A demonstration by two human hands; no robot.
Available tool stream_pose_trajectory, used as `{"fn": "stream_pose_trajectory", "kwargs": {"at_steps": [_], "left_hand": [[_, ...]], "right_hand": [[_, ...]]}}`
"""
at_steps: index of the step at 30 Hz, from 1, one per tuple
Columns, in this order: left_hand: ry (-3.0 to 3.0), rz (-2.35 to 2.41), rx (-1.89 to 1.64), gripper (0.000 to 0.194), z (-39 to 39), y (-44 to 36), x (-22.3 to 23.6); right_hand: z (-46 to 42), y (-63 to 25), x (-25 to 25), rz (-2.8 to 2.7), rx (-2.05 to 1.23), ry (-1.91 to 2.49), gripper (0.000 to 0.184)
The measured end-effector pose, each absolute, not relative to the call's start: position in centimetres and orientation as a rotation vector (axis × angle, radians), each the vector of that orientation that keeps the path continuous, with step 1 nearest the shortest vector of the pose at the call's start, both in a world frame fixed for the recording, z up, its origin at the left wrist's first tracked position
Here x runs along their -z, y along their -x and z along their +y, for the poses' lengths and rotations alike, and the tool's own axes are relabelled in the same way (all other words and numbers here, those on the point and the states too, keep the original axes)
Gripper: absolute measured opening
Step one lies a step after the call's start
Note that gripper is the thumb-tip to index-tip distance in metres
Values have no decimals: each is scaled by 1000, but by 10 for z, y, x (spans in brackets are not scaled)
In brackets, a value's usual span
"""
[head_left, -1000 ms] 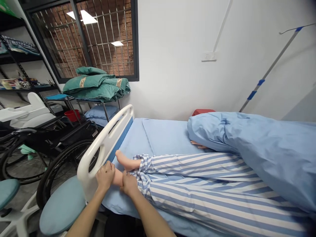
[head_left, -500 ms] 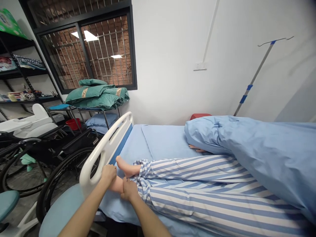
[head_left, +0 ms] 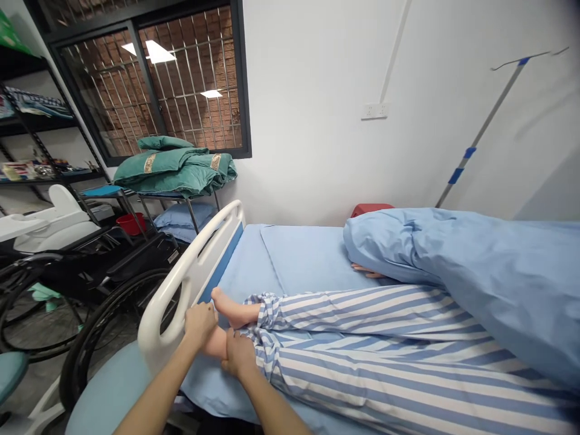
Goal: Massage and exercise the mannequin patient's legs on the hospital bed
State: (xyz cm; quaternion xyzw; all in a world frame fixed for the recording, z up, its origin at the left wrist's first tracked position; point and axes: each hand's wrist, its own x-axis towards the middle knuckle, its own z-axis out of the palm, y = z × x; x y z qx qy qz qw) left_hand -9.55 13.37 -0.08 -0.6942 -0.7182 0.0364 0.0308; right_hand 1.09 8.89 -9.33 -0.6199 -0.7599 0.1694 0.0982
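Two legs in blue-and-white striped trousers (head_left: 362, 377) lie along the bed. My left hand (head_left: 200, 324) is wrapped round the toe end of the nearer foot (head_left: 216, 344), close to the footboard. Round the ankle of that same foot, just below the trouser cuff, closes my right hand (head_left: 239, 353). The farther foot (head_left: 235, 312) lies bare on the sheet, untouched, with its toes toward the footboard. A blue quilt (head_left: 453, 254) covers the upper body, and the fingers of a hand (head_left: 367, 271) show from under its edge.
A white footboard (head_left: 165, 302) closes the bed's left end. Beyond it stand a wheelchair (head_left: 118, 290) and a pale blue stool seat (head_left: 109, 393). Green folded bedding (head_left: 176, 169) lies under the window. An IV pole (head_left: 480, 130) rises behind the bed, near a red object (head_left: 371, 209).
The view has shifted slightly, so the background sits a little differently. Both hands keep their hold on the nearer foot, with no clear movement of the leg.
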Motion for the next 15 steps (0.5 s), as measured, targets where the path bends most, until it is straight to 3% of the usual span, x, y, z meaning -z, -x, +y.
{"fn": "stream_pose_trajectory", "kwargs": {"at_steps": [10,15], "left_hand": [[1848,-2193,365,42,94,107,29],[1878,-2144,300,42,85,111,28]], "right_hand": [[81,-12,94,-2268,-428,1791,59],[80,-13,91,-2277,-461,1780,64]]}}
